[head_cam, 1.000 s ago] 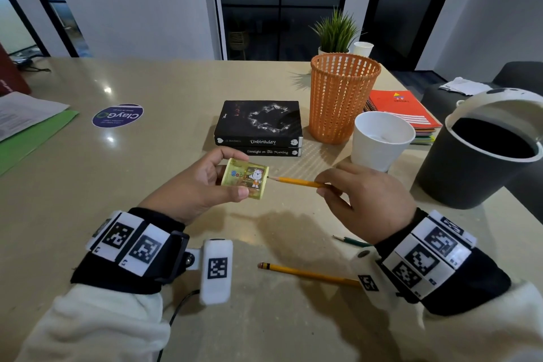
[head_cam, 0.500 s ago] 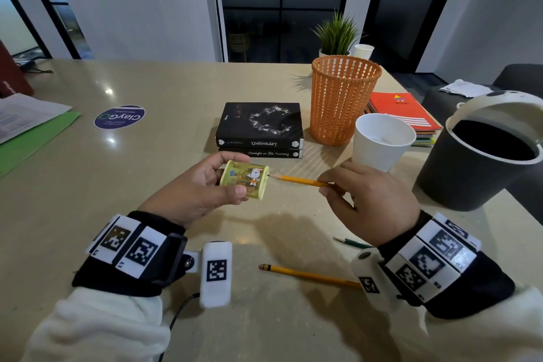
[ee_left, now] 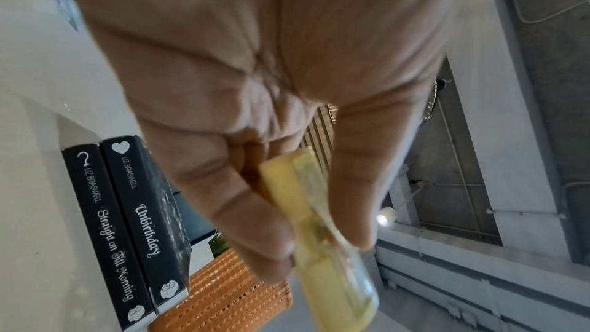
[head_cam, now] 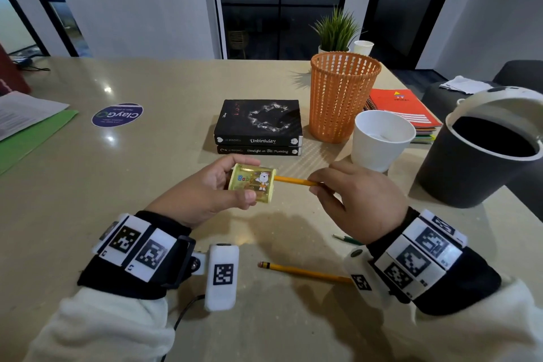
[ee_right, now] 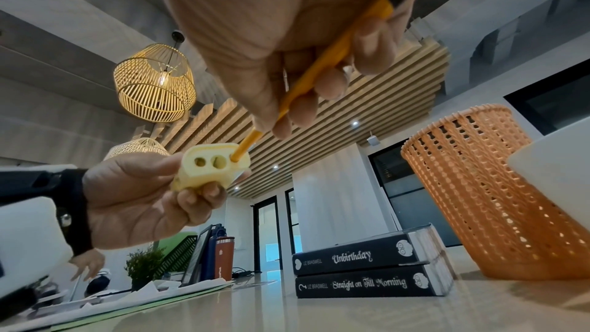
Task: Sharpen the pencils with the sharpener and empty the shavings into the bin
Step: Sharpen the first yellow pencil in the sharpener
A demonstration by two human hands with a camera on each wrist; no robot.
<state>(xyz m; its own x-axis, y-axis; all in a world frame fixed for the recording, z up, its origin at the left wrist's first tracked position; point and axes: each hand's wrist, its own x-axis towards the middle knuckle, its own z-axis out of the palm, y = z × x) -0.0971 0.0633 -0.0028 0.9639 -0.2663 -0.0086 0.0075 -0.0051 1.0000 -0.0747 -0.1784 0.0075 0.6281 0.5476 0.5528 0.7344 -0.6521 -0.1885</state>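
Note:
My left hand [head_cam: 235, 182] grips a yellow box sharpener [head_cam: 252, 183] with a cartoon sticker, held above the table. My right hand [head_cam: 318, 186] pinches a yellow pencil [head_cam: 295, 181] whose tip sits in the rightmost hole of the sharpener [ee_right: 213, 166]. In the right wrist view the pencil [ee_right: 319, 80] runs through my curled fingers into that hole. The left wrist view shows my fingers wrapped round the sharpener [ee_left: 322, 226]. A second yellow pencil [head_cam: 302, 271] lies on the table near my right wrist, and a green pencil [head_cam: 346, 239] peeks out beside it. A dark grey bin [head_cam: 470, 173] stands open at the right.
Two stacked black books [head_cam: 258, 126] lie beyond my hands. An orange mesh basket [head_cam: 342, 97] and a white cup [head_cam: 380, 141] stand to their right, with orange notebooks [head_cam: 402, 106] behind. Papers on a green folder [head_cam: 26, 129] lie far left, near a round blue sticker [head_cam: 117, 114].
The pencil has gone a little further into the sharpener, and both hands have shifted slightly. The pencils on the table have not moved.

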